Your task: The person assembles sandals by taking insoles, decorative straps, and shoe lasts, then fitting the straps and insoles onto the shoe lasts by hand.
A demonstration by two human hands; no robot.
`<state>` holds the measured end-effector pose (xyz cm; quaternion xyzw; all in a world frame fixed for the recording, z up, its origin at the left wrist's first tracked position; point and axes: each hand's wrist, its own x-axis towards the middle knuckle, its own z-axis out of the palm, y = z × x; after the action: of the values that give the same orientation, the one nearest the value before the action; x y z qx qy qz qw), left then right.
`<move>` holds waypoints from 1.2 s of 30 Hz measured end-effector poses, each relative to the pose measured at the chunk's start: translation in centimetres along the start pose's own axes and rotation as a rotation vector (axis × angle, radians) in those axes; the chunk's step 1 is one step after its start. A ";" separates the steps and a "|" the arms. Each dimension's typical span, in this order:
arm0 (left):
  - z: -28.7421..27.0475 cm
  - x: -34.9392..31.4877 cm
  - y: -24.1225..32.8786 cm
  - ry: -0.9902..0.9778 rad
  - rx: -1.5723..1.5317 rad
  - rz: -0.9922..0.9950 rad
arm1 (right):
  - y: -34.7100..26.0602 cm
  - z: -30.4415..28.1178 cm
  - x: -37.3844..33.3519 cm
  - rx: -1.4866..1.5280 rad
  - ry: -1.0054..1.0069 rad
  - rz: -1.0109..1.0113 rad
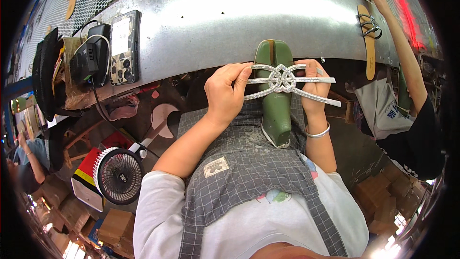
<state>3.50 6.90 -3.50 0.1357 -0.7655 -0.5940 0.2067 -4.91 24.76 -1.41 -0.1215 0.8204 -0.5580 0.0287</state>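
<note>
A green shoe last (277, 115) rests upright against my lap, its toe end at the edge of the metal bench. Across it lies a silver glittery sandal upper (281, 79), with several straps meeting in a woven knot. My left hand (227, 89) pinches the strap ends on the left side between thumb and fingers. On the other side my right hand (314, 85) has its fingers curled round the straps, and two loose strap ends stick out past it to the right. The palm side of my right hand is partly hidden by the straps.
On the bench (191, 24) lie a phone (125, 47) and a black device with cables (91, 57) at left. A tan sandal sole with dark straps (368, 43) is at right, near a co-worker's arm (402, 43). Below left stands a fan (120, 176); boxes (116, 228) sit behind.
</note>
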 end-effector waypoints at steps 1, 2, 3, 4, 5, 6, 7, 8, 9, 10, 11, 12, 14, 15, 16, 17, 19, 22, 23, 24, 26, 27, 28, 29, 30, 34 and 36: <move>0.3 -0.1 -0.3 0.036 -0.006 -0.030 | 0.5 0.2 0.1 -0.073 0.017 -0.029; 0.5 -0.2 -0.6 0.072 -0.012 -0.060 | 0.8 0.3 0.1 -0.146 0.034 -0.059; 0.5 -0.2 -0.7 0.076 -0.012 -0.062 | 0.9 0.5 0.0 -0.146 0.013 -0.009; 0.4 -0.2 -0.8 0.029 -0.092 -0.157 | 1.0 0.7 0.0 -0.147 0.009 -0.010; 0.4 -0.2 -0.9 -0.017 -0.172 -0.252 | 1.0 0.8 0.1 -0.107 -0.006 0.018; 0.4 -0.1 -1.2 -0.014 -0.172 -0.253 | 1.1 0.9 0.1 -0.068 -0.021 0.048; 0.3 0.0 -1.5 -0.057 -0.267 -0.289 | 1.2 1.0 0.1 -0.068 -0.024 0.045; 0.3 0.2 -1.8 -0.100 -0.363 -0.322 | 1.4 0.9 0.1 -0.034 -0.041 0.062; 0.5 0.2 -2.2 -0.097 -0.363 -0.320 | 1.7 1.0 0.0 0.000 -0.057 0.079; 0.8 0.3 -2.5 -0.104 -0.528 -0.433 | 2.0 1.2 -0.1 0.001 -0.058 0.074; 1.0 0.3 -2.8 -0.112 -0.694 -0.543 | 2.4 1.3 -0.2 0.099 -0.047 0.125; 1.0 0.4 -2.6 -0.111 -0.694 -0.542 | 2.6 1.5 -0.3 0.197 -0.036 0.181; 1.0 0.8 -2.2 -0.110 -0.755 -0.677 | 2.3 2.1 -0.3 0.264 0.021 0.211; 0.9 0.9 -2.0 -0.110 -0.759 -0.669 | 2.0 2.1 -0.4 0.394 0.018 0.295; 0.7 0.9 -1.8 -0.164 -0.784 -0.695 | 1.8 1.9 -0.4 0.524 0.015 0.378; 0.3 0.9 -1.4 -0.221 -0.809 -0.719 | 1.6 1.5 -0.5 0.564 0.005 0.468; -0.8 1.6 1.7 -0.356 -0.775 -0.531 | -1.1 0.8 -0.2 0.642 -0.005 0.565; -2.0 2.1 7.5 -0.458 -0.645 -0.248 | -0.5 -1.8 -1.2 0.602 -0.025 0.544; -2.0 2.1 8.4 -0.474 -0.603 -0.190 | 0.7 -2.2 -2.1 0.547 -0.012 0.452; -2.1 2.0 9.0 -0.481 -0.569 -0.162 | 0.4 -2.1 -2.3 0.495 -0.002 0.361; -2.0 1.9 9.1 -0.527 -0.640 -0.201 | -1.0 -2.4 -2.1 0.840 -0.141 0.526; -1.8 1.8 8.9 -0.534 -0.644 -0.202 | -1.9 -2.1 -2.1 0.862 -0.187 0.511; -1.4 1.9 8.6 -0.581 -0.729 -0.223 | -2.5 -1.9 -2.3 0.882 -0.229 0.499; -1.0 2.0 7.9 -0.628 -0.813 -0.248 | -3.1 -1.7 -2.6 0.846 -0.172 0.555; -0.4 2.6 6.1 -0.748 -0.788 -0.125 | -3.2 -1.5 -2.8 0.844 -0.162 0.558; 3.7 3.6 4.9 -0.998 -1.053 -0.419 | -2.0 -0.8 -3.2 1.067 -0.388 0.482; 4.2 4.1 4.7 -1.035 -0.908 -0.421 | -0.9 -1.1 -2.9 1.082 -0.460 0.380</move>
<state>-1.92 9.84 0.74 -0.1181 -0.4004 -0.8691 -0.2654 -2.12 26.14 -0.42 -0.0588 0.4010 -0.8397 0.3614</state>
